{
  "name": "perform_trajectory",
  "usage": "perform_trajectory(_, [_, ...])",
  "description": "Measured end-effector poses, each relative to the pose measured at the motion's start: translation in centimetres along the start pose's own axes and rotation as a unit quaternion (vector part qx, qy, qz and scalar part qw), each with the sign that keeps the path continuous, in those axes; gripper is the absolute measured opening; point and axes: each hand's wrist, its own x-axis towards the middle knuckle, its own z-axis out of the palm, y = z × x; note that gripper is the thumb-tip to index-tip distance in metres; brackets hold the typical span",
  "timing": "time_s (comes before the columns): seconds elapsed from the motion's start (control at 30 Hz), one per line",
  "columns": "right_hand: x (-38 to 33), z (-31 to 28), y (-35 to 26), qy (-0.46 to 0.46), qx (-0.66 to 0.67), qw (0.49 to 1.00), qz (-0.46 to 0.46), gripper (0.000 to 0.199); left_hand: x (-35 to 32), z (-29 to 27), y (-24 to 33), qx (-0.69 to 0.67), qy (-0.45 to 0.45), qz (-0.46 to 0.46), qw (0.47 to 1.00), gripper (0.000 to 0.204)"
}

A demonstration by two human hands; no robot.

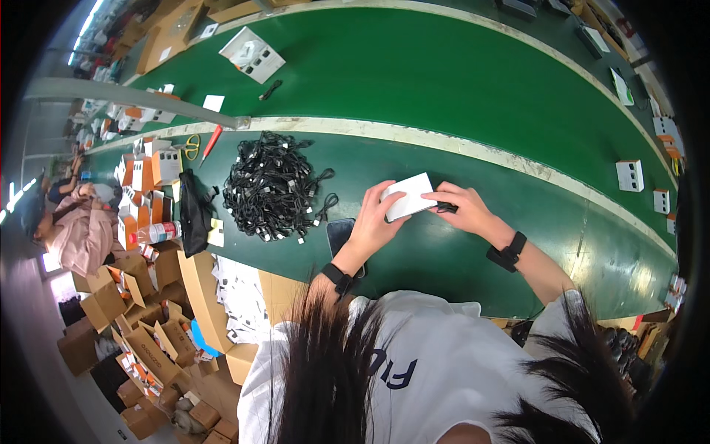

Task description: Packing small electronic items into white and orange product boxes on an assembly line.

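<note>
A small white box (409,194) is held above the green bench, its pale flat side up. My left hand (379,214) grips its left side, thumb on top. The fingers of my right hand (466,209) reach the box's right edge. A small bundled black cable (446,208) sits in that same hand, partly hidden by the fingers. To the left of my hands lies a big heap of bundled black cables (270,185) with light plugs. A dark phone (340,235) rests beside my left wrist, partly covered by the forearm.
Beyond a pale rail (444,144) runs a green belt (414,66) with an open white box (252,55). Scissors (192,146), a red knife (212,140) and a bottle (157,232) are at left. A carton of white papers (240,300) stands nearby; a co-worker (81,229) sits far left.
</note>
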Motion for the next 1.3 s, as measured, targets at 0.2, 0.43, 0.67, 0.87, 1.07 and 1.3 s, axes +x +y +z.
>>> perform_trajectory(0.2, [-0.8,-0.2,-1.0,0.044,0.111,0.985,0.124,0.035,2.8,-1.4,-1.5,-0.074,0.065,-0.055,0.994,0.053])
perform_trajectory(0.43, [-5.0,-0.8,-0.1,0.127,0.122,0.955,0.238,0.027,20.2,0.3,-1.8,-0.087,0.100,0.092,0.987,0.049])
perform_trajectory(0.67, [-9.2,1.8,0.6,0.070,0.200,0.928,0.305,0.026,29.6,9.1,-2.8,-0.116,0.010,0.141,0.983,0.047])
perform_trajectory(0.87, [-10.0,1.9,0.9,0.066,0.278,0.878,0.385,0.023,28.9,8.3,-2.8,-0.030,0.019,0.143,0.989,0.063])
perform_trajectory(1.07, [-9.5,1.5,0.4,0.095,0.249,0.890,0.370,0.021,27.5,-6.8,-13.8,0.084,0.496,-0.139,0.853,0.040])
perform_trajectory(1.3, [-7.7,1.2,-0.5,0.099,0.225,0.895,0.373,0.019,26.8,-17.3,-28.7,-0.014,0.370,-0.285,0.884,0.053])
